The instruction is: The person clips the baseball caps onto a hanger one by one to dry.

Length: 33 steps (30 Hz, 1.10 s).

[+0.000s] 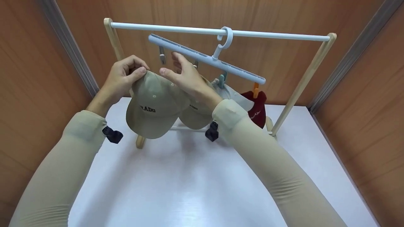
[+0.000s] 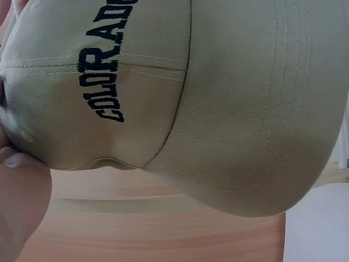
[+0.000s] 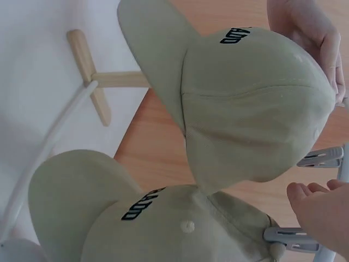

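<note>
My left hand (image 1: pixel 123 74) pinches the crown of a beige baseball cap (image 1: pixel 154 101) between thumb and fingers. Dark "COLORADO" lettering runs across that cap's front in the left wrist view, and its brim points down. My right hand (image 1: pixel 186 77), fingers loosely bent and holding nothing, is beside the cap, just below a tilted light-blue hanger (image 1: pixel 192 53). A grey clip (image 1: pixel 162 58) hangs bare near the hanger's left end. Behind the first cap, a second beige cap (image 3: pixel 136 218) hangs from another grey clip (image 3: pixel 292 237).
Farther right on the hanger, a teal clip (image 1: pixel 222 81) holds a whitish cap (image 1: pixel 235 94) and an orange clip (image 1: pixel 256 91) holds a maroon cap (image 1: pixel 258 110). The hanger hooks over the white rail (image 1: pixel 271 34) of a wooden-legged rack on a white table (image 1: pixel 183 189). Wood-grain panels enclose the table.
</note>
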Each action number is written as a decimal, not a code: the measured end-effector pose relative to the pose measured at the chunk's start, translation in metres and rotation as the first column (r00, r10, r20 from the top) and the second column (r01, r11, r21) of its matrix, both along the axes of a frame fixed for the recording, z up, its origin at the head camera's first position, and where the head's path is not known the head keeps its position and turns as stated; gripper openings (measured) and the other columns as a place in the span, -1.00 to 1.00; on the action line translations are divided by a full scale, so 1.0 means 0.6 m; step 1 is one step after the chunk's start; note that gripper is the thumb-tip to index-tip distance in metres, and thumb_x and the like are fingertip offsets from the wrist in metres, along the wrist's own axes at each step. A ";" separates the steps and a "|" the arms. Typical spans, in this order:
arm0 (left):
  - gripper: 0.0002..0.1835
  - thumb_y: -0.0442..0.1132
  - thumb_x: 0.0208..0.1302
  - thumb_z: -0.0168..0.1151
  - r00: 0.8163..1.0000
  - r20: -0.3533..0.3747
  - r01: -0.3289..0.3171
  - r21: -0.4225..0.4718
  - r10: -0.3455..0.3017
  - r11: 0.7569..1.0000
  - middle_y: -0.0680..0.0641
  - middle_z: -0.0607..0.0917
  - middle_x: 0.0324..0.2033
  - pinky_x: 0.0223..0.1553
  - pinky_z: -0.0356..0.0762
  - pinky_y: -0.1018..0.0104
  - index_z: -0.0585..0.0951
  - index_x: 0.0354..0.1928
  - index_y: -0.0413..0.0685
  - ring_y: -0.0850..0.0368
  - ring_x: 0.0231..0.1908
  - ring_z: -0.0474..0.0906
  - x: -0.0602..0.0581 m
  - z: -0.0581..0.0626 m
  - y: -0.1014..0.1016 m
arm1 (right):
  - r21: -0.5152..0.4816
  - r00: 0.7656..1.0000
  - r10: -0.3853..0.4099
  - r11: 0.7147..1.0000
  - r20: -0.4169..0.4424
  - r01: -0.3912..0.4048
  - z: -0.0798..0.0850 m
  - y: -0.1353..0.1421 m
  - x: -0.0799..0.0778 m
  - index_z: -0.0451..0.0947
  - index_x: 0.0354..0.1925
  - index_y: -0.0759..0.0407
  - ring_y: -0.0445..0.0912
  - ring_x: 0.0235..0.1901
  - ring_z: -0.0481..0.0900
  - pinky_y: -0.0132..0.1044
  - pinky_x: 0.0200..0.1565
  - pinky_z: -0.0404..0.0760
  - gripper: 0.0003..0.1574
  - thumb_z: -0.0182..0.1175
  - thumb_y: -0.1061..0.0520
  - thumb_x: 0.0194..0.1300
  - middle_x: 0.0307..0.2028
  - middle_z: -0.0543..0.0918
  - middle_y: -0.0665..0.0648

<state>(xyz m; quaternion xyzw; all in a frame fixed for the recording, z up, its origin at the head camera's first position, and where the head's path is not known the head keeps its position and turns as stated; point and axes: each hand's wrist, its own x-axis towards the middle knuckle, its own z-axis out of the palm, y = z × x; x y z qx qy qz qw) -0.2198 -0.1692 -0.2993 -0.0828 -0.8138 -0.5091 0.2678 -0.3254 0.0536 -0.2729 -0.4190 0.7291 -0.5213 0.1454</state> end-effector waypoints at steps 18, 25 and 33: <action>-0.78 -0.26 0.60 0.19 1.000 0.001 0.012 -0.013 -0.012 1.000 0.02 0.62 -0.27 -0.29 0.41 0.36 0.64 0.02 -0.31 0.14 -0.29 0.44 0.001 -0.008 -0.004 | -0.056 0.988 0.012 0.998 0.154 -0.004 0.012 -0.038 0.009 0.21 0.64 -0.03 -0.24 0.38 0.44 -0.35 0.35 0.43 -0.19 0.17 -0.17 0.60 0.40 0.50 -0.06; -0.77 -0.25 0.60 0.19 1.000 0.001 -0.003 -0.006 0.003 1.000 0.02 0.62 -0.25 -0.27 0.42 0.36 0.65 0.04 -0.31 0.13 -0.26 0.45 0.001 -0.009 -0.003 | -0.140 0.984 -0.009 0.990 0.176 0.034 0.016 -0.041 0.016 0.37 0.55 0.08 -0.23 0.23 0.58 -0.42 0.27 0.49 -0.34 0.12 -0.11 0.65 0.18 0.65 -0.02; -0.78 -0.22 0.61 0.19 1.000 0.012 -0.016 -0.017 0.016 1.000 0.01 0.62 -0.24 -0.26 0.44 0.35 0.65 0.03 -0.25 0.12 -0.25 0.46 -0.002 -0.008 -0.003 | -0.237 0.957 0.032 0.971 0.289 0.039 0.012 -0.036 0.015 0.46 0.50 0.03 -0.18 0.18 0.66 -0.35 0.27 0.54 -0.39 0.20 -0.08 0.61 0.12 0.71 0.03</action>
